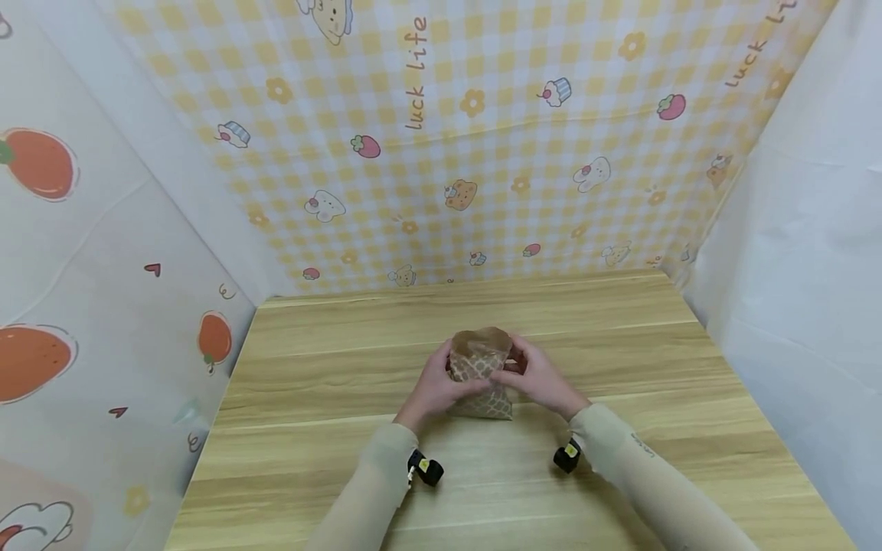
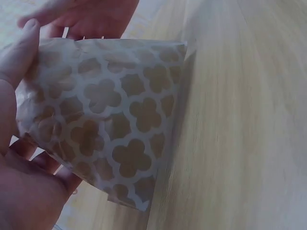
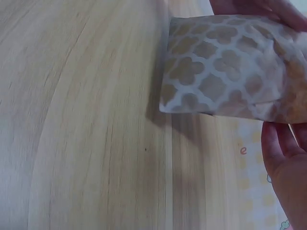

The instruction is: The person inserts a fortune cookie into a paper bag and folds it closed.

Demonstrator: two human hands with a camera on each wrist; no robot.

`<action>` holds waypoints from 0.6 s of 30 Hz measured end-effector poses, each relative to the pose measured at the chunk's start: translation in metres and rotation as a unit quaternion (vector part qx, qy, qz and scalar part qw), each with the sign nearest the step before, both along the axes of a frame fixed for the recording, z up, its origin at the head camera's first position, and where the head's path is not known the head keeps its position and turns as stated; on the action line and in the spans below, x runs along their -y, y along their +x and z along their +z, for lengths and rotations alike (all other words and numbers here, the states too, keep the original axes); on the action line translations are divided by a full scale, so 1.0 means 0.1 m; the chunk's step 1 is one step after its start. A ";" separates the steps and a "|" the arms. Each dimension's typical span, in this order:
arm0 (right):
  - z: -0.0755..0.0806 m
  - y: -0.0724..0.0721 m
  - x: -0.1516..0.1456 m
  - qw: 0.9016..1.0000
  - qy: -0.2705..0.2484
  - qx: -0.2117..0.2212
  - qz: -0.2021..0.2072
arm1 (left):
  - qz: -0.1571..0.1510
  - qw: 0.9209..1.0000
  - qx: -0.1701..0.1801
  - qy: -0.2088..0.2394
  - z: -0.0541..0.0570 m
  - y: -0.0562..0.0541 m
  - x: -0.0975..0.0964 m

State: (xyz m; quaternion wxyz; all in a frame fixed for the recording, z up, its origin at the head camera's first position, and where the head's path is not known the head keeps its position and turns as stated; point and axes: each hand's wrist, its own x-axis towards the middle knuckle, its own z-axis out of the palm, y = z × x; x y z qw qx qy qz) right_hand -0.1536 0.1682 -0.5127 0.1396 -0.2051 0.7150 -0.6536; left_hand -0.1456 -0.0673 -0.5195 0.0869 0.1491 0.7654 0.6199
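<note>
A brown paper bag [image 1: 482,402] with a white lattice pattern stands on the table, its mouth gaping upward. On its left side my left hand [image 1: 441,386] grips it, thumb across the front and fingers round the far side. My right hand [image 1: 543,380] holds the opposite side near the top, thumb at the front. The left wrist view shows the bag [image 2: 120,110] widening toward its flat bottom edge, close to the wood. In the right wrist view the bag's paper [image 3: 225,67] looks creased near the mouth. What lies inside cannot be seen.
The wood-grain table [image 1: 331,360] meets a yellow checked backdrop [image 1: 427,229] behind. A printed white sheet [image 1: 138,229] borders the left, a plain white sheet [image 1: 792,245] the right. Small black cameras [image 1: 430,472] sit at both wrists.
</note>
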 end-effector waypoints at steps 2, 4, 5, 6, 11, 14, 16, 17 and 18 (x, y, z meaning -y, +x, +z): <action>0.01 0.01 0.02 1.000 -0.006 0.012 -0.007 | 0.012 1.000 0.008 0.005 0.01 0.00 -0.01; 0.02 0.01 0.04 1.000 0.004 0.008 -0.026 | 0.026 0.999 0.016 0.012 0.01 0.01 -0.03; 0.02 0.01 0.05 0.999 0.012 0.003 -0.037 | 0.032 0.999 0.019 0.017 0.02 0.01 -0.04; 0.03 0.00 0.05 0.999 0.020 0.000 -0.048 | 0.038 0.999 0.024 0.023 0.03 0.02 -0.05; 0.03 -0.01 0.06 0.995 0.054 -0.012 -0.084 | 0.073 0.995 0.026 0.059 0.05 0.02 -0.09; 0.05 -0.01 0.07 0.994 0.057 -0.015 -0.096 | 0.099 0.993 0.014 0.063 0.05 0.02 -0.11; 0.07 -0.01 0.07 0.993 0.057 -0.023 -0.102 | 0.111 0.992 0.009 0.067 0.06 0.02 -0.11; 0.08 -0.01 0.07 0.992 0.058 -0.031 -0.105 | 0.112 0.991 0.007 0.069 0.06 0.02 -0.12; 0.08 -0.01 0.07 0.992 0.058 -0.040 -0.105 | 0.114 0.991 0.006 0.072 0.06 0.02 -0.12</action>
